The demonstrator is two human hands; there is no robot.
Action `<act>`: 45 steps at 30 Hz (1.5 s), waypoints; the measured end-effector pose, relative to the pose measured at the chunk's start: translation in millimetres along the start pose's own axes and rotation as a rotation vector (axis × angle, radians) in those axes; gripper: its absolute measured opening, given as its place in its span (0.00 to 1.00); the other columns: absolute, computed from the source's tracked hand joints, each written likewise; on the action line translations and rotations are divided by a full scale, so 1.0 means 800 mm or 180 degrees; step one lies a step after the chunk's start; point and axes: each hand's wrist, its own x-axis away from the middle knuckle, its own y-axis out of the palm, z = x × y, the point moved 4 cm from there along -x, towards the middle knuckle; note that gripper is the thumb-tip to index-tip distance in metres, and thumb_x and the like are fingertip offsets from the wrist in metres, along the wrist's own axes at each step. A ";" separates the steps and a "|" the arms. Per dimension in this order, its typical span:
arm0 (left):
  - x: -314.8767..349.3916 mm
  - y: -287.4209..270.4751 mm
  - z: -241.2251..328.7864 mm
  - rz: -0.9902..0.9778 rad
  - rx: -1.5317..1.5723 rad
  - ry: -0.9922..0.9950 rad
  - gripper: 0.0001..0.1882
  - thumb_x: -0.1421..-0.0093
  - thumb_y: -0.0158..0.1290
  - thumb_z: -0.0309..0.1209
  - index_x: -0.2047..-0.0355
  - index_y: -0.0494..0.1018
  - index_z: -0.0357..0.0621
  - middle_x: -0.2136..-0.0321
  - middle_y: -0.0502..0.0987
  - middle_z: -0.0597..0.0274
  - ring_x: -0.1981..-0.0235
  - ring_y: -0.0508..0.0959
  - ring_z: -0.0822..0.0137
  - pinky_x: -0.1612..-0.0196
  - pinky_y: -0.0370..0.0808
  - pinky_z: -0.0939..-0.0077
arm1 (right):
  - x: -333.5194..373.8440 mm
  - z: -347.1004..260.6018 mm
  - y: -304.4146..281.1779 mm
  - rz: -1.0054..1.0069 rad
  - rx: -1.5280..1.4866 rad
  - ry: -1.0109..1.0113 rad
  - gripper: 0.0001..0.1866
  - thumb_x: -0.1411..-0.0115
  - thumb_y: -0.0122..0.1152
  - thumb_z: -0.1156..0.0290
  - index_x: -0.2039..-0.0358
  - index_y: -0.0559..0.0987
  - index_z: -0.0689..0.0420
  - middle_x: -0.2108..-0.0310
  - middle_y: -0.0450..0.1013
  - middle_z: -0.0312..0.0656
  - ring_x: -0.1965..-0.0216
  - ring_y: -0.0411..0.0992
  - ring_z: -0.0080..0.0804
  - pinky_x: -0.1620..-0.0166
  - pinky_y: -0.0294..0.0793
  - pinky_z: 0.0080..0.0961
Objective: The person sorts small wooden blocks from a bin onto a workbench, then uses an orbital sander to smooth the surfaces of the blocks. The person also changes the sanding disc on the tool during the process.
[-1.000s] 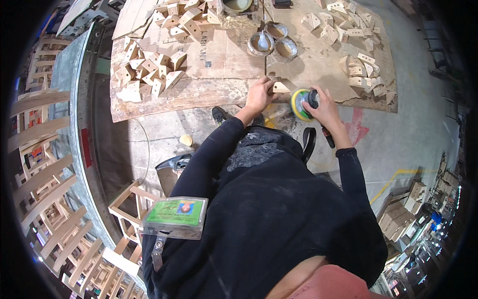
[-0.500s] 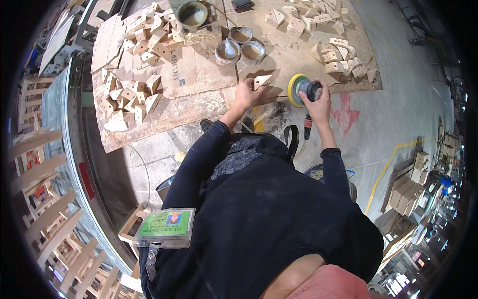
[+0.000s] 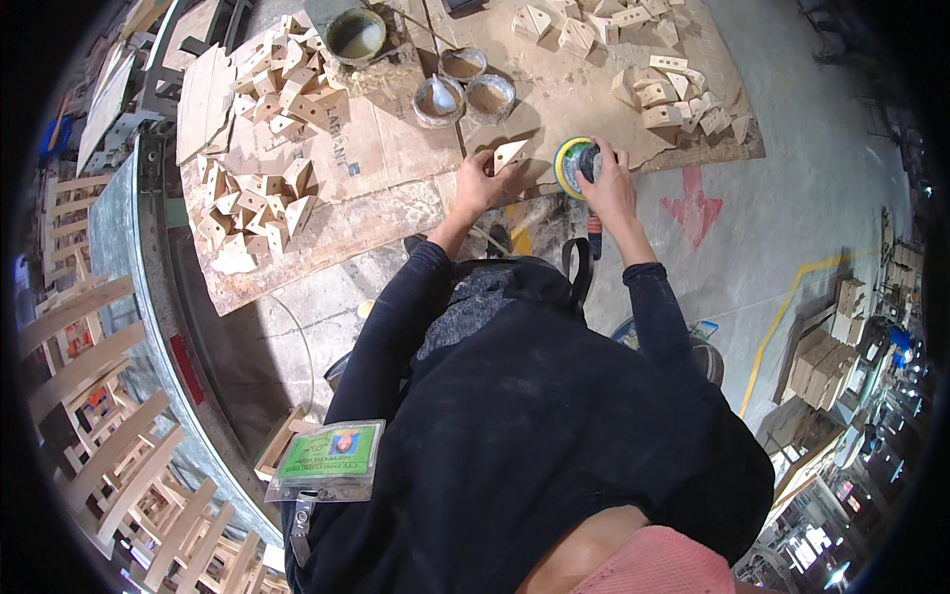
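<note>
Near the front edge of the cardboard-covered table [image 3: 396, 213], my left hand [image 3: 481, 184] is closed around a small triangular wooden block [image 3: 510, 154] with a drilled hole. To its right my right hand [image 3: 609, 183] grips the body of a round orbital sander [image 3: 576, 166]. The sander's yellow-edged disc is turned toward the block, with a gap between the two. Its orange and black hose end hangs down below my hand. Just beyond my left hand stand small bowls of brown paste [image 3: 490, 99], one with a white spoon-like tool [image 3: 442, 96] in it.
Several wooden blocks are heaped at far left [image 3: 287, 84], near left [image 3: 255, 206] and on the right [image 3: 678, 99]. A larger bucket [image 3: 357, 38] stands at the back. Left of me runs a metal-edged bench [image 3: 148, 287] beside slatted wooden frames [image 3: 94, 406]. A red arrow [image 3: 693, 206] marks the floor.
The sander in my right hand has moved left, closer to the block, and its disc has tilted. My left hand still holds the block, tipped a little more upright.
</note>
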 end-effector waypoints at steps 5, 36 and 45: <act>0.002 -0.002 0.008 -0.0109 -0.0024 -0.0074 0.22 0.52 0.62 0.41 0.62 0.77 0.35 0.70 0.77 0.48 0.70 0.77 0.58 0.65 0.74 0.69 | -0.004 0.003 0.001 -0.0009 0.0075 0.0043 0.36 0.52 0.67 0.66 0.43 0.63 0.46 0.53 0.62 0.53 0.56 0.71 0.56 0.54 0.72 0.45; -0.031 0.051 0.047 -0.1629 0.1613 -0.1152 0.20 0.41 0.53 0.31 0.50 0.71 0.33 0.62 0.77 0.63 0.64 0.75 0.75 0.63 0.73 0.82 | 0.087 0.104 -0.086 0.0888 -0.4012 0.0893 0.27 0.50 0.67 0.75 0.48 0.72 0.58 0.52 0.70 0.36 0.54 0.68 0.25 0.48 0.63 0.20; -0.078 0.112 0.084 -0.1312 0.0695 -0.0601 0.23 0.44 0.58 0.28 0.50 0.69 0.29 0.66 0.77 0.59 0.68 0.76 0.74 0.65 0.74 0.82 | 0.114 0.101 -0.082 0.0887 -0.4065 0.1059 0.28 0.51 0.68 0.76 0.48 0.72 0.56 0.57 0.70 0.35 0.58 0.69 0.22 0.54 0.67 0.18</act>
